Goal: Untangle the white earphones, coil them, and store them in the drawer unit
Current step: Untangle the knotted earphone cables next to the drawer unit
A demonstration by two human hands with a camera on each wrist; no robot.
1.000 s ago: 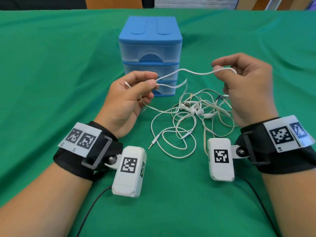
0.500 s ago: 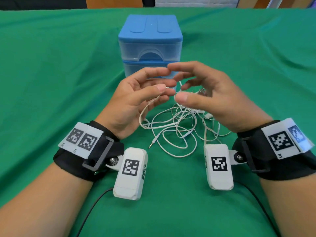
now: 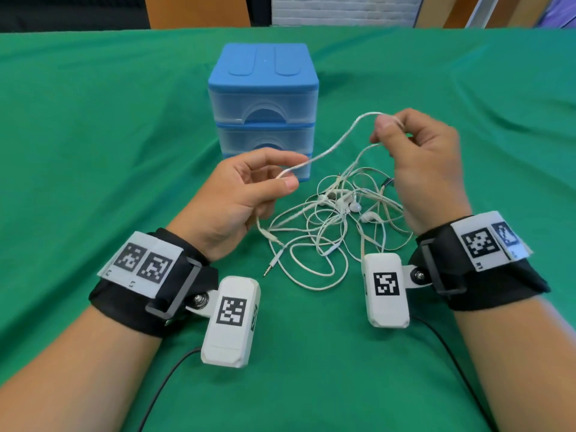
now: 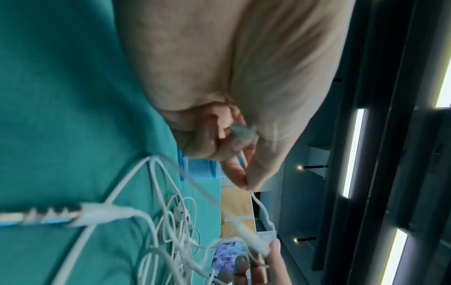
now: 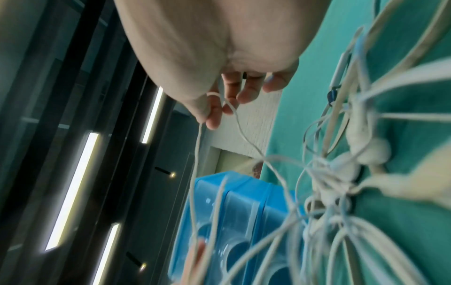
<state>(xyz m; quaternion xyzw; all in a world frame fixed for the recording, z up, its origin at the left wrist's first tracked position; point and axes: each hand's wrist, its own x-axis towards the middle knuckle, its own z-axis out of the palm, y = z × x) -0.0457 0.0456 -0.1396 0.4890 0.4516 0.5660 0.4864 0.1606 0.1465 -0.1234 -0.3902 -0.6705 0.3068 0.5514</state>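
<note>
Above the green-clothed bench (image 3: 93, 126), our left hand (image 3: 237, 194) and right hand (image 3: 427, 163) each pinch the thin white earphone cord (image 3: 330, 148), stretching one strand taut, seemingly to draw it free. Its tangled remainder lies between our wrists, before the shut blue plastic drawer unit (image 3: 263, 98), handy for storing.

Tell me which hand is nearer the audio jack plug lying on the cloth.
Left. The left hand pinches the cable just up-left of the jack plug; the right hand holds the cable higher, across the tangle.
</note>
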